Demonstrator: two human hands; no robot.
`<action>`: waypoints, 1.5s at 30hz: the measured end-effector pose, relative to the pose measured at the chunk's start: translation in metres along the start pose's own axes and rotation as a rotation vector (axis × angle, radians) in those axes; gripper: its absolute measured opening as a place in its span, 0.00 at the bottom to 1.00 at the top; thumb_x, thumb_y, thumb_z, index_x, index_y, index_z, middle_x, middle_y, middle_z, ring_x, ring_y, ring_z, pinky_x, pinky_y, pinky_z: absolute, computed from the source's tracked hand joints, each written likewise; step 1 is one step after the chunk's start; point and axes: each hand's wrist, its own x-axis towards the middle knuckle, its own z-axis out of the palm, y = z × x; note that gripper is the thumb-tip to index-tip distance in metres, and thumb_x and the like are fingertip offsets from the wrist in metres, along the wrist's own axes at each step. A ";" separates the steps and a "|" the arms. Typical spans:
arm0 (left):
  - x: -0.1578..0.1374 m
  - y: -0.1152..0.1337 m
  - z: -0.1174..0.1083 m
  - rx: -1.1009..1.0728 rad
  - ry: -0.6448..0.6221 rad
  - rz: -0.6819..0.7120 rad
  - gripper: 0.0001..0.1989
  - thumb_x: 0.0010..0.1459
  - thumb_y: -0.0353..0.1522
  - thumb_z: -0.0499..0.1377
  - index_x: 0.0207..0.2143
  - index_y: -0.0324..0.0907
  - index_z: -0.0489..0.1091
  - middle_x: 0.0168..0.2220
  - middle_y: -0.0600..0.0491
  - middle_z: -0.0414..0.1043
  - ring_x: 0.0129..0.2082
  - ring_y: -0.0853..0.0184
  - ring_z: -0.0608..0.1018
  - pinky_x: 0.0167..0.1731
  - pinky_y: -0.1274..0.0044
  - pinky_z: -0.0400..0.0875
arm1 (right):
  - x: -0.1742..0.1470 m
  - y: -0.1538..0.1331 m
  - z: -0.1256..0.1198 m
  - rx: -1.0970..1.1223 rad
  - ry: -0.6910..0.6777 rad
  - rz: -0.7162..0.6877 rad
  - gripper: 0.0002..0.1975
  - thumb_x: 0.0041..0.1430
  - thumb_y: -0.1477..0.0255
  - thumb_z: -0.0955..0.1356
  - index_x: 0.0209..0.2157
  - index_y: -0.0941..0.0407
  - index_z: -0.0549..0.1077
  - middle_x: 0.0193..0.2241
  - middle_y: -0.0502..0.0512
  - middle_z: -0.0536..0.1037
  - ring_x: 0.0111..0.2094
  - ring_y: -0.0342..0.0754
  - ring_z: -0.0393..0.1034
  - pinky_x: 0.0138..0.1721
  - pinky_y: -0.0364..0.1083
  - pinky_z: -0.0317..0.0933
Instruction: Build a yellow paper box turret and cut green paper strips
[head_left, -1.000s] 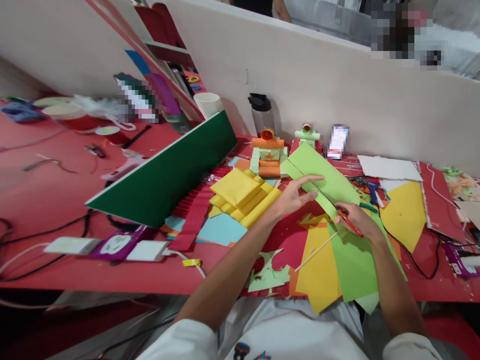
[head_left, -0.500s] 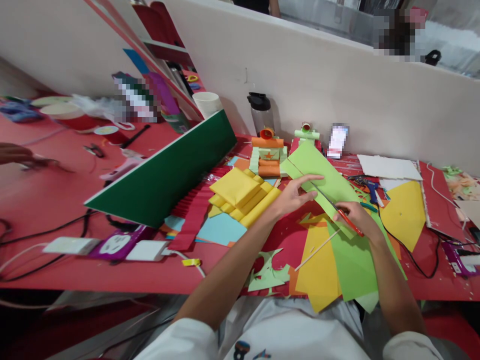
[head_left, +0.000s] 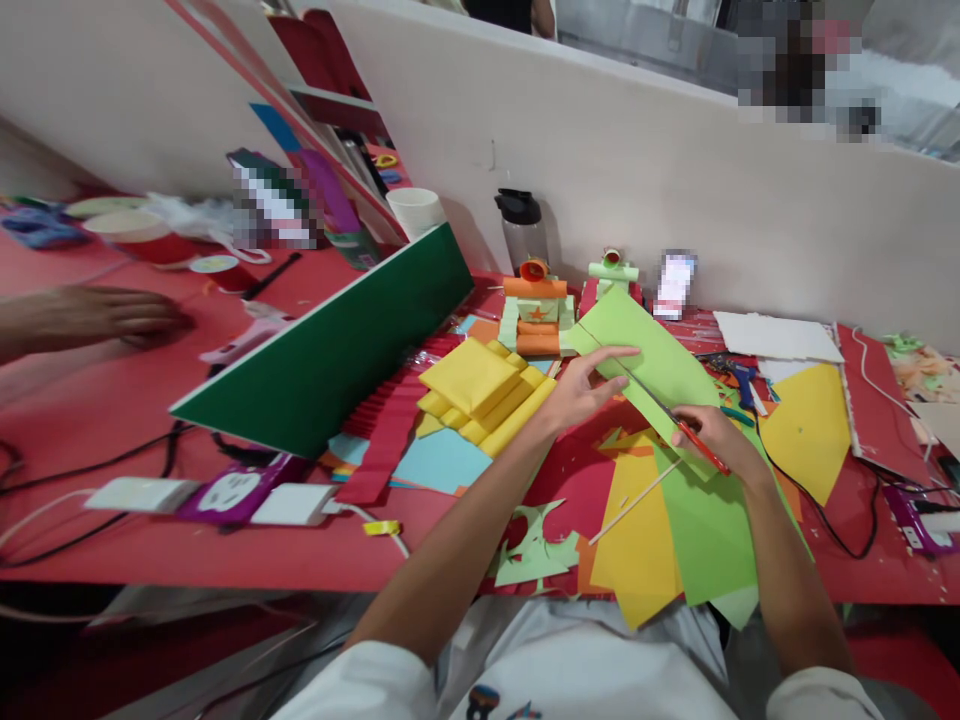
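My right hand (head_left: 711, 435) grips red-handled scissors (head_left: 702, 446), whose long blades lie along a slit in a light green sheet of paper (head_left: 651, 345). Near the slit's far end, my left hand (head_left: 585, 388) holds the same sheet, with its fingers reaching over the paper and the blade tips close by. Underneath are yellow paper (head_left: 639, 535) and brighter green paper (head_left: 709, 530), with a thin stick (head_left: 634, 503) lying across the yellow. A stack of yellow paper rolls and a pad (head_left: 474, 378) sits left of my left hand.
A green board (head_left: 337, 345) leans at the left, near a power strip (head_left: 229, 492). Orange-and-green paper models (head_left: 537, 305), a bottle (head_left: 523, 230) and a phone (head_left: 675, 285) stand along the partition. A glue gun (head_left: 744, 380) lies right. Another person's hand (head_left: 127, 315) rests far left.
The other person's hand has come further into view at the left, over the table. My hands, the scissors and the green sheet have barely moved.
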 end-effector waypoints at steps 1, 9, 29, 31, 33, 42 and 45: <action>0.000 0.000 0.000 -0.007 -0.006 0.004 0.25 0.64 0.47 0.65 0.57 0.41 0.76 0.56 0.44 0.79 0.57 0.52 0.79 0.61 0.65 0.71 | 0.000 0.000 0.000 -0.006 -0.002 -0.012 0.19 0.58 0.56 0.71 0.40 0.59 0.78 0.29 0.50 0.77 0.29 0.47 0.65 0.31 0.45 0.55; -0.002 0.004 0.003 -0.028 -0.089 0.039 0.26 0.64 0.46 0.65 0.59 0.42 0.74 0.59 0.43 0.77 0.59 0.52 0.78 0.62 0.64 0.70 | 0.002 -0.003 0.003 -0.061 0.007 -0.030 0.25 0.58 0.54 0.71 0.48 0.60 0.80 0.37 0.57 0.82 0.36 0.53 0.73 0.38 0.47 0.61; 0.000 0.006 -0.002 -0.007 -0.033 0.049 0.23 0.66 0.46 0.62 0.58 0.42 0.74 0.54 0.45 0.79 0.58 0.52 0.78 0.60 0.63 0.71 | 0.003 -0.003 0.005 0.022 0.056 0.015 0.19 0.57 0.57 0.71 0.38 0.59 0.80 0.28 0.50 0.76 0.29 0.47 0.64 0.32 0.45 0.56; 0.001 0.007 -0.005 0.009 -0.012 0.039 0.22 0.66 0.46 0.62 0.55 0.42 0.76 0.50 0.46 0.81 0.55 0.53 0.79 0.58 0.64 0.72 | 0.003 -0.002 0.004 0.024 0.046 0.023 0.19 0.57 0.56 0.71 0.38 0.59 0.80 0.28 0.50 0.76 0.29 0.47 0.64 0.32 0.45 0.56; 0.001 0.007 -0.007 0.021 -0.002 0.020 0.21 0.65 0.45 0.63 0.53 0.42 0.77 0.47 0.47 0.82 0.52 0.54 0.80 0.56 0.65 0.73 | 0.002 -0.003 0.003 0.026 0.034 0.021 0.19 0.57 0.55 0.71 0.36 0.58 0.79 0.26 0.50 0.74 0.28 0.46 0.63 0.30 0.45 0.56; 0.002 0.007 -0.013 0.007 -0.071 0.045 0.25 0.64 0.46 0.64 0.58 0.42 0.75 0.58 0.44 0.78 0.57 0.52 0.79 0.61 0.63 0.70 | 0.008 -0.007 0.012 0.045 0.006 -0.024 0.22 0.59 0.50 0.70 0.38 0.57 0.76 0.24 0.47 0.69 0.26 0.45 0.61 0.28 0.44 0.55; 0.003 0.011 -0.017 0.000 -0.102 0.047 0.25 0.64 0.45 0.64 0.59 0.43 0.75 0.60 0.44 0.76 0.59 0.51 0.77 0.61 0.64 0.70 | 0.011 -0.008 0.014 0.009 0.001 -0.062 0.22 0.59 0.50 0.71 0.38 0.57 0.76 0.27 0.49 0.72 0.28 0.45 0.61 0.30 0.45 0.56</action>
